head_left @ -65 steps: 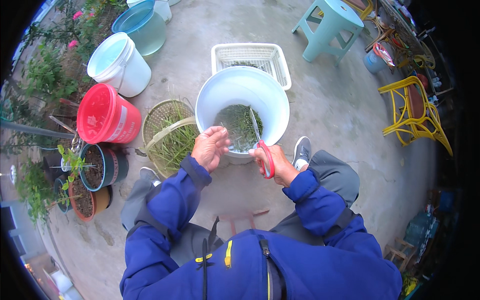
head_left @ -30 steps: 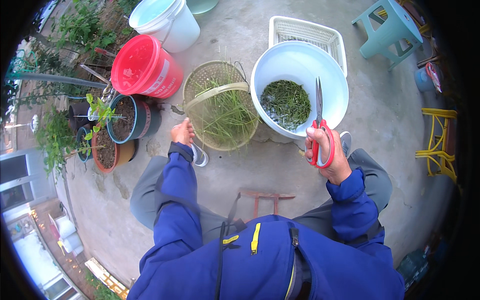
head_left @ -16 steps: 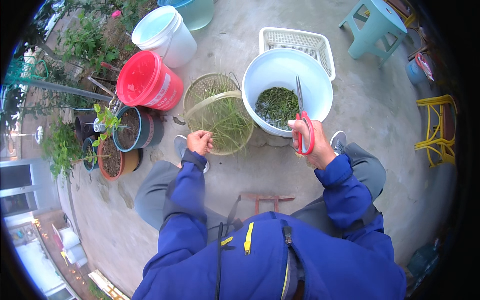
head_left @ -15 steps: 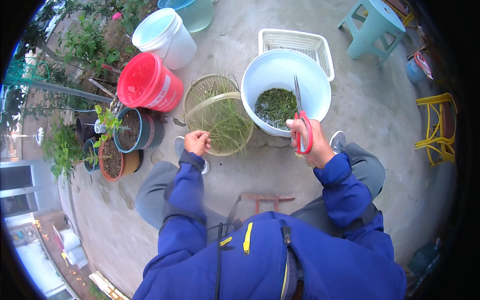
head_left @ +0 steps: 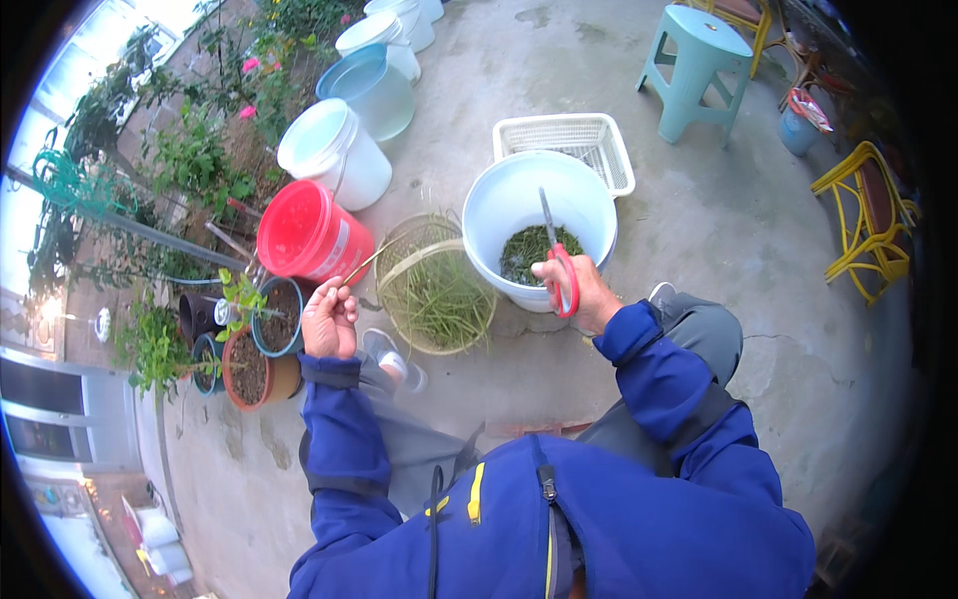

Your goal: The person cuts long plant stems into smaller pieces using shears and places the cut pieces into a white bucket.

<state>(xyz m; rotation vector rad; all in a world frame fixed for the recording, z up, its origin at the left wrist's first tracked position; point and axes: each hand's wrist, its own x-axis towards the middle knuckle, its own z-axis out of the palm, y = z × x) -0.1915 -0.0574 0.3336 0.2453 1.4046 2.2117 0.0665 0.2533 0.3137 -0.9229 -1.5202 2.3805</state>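
Note:
My left hand (head_left: 329, 317) is pinched on a thin grass stalk (head_left: 366, 265), which slants up to the right toward the basket. Red-handled scissors (head_left: 563, 284) are gripped in my right hand (head_left: 591, 299). Their blades point up and away over a pale blue-white bucket (head_left: 496, 192); they look closed together. Short cut pieces of grass (head_left: 523, 256) lie in that bucket. Between my hands, long green grass (head_left: 441, 304) fills a pale woven-looking basket (head_left: 446, 349) with an arched handle.
A white plastic basket (head_left: 511, 130) sits behind the bucket. On the left stand a red bucket (head_left: 339, 250), a white bucket (head_left: 361, 170), a blue tub (head_left: 391, 108) and potted plants (head_left: 284, 379). A blue stool (head_left: 689, 65) and yellow-framed chair (head_left: 868, 262) are at right.
My left hand has moved left, away from the grass basket, with the stalk in it. The scissors have turned more upright and my view has shifted.

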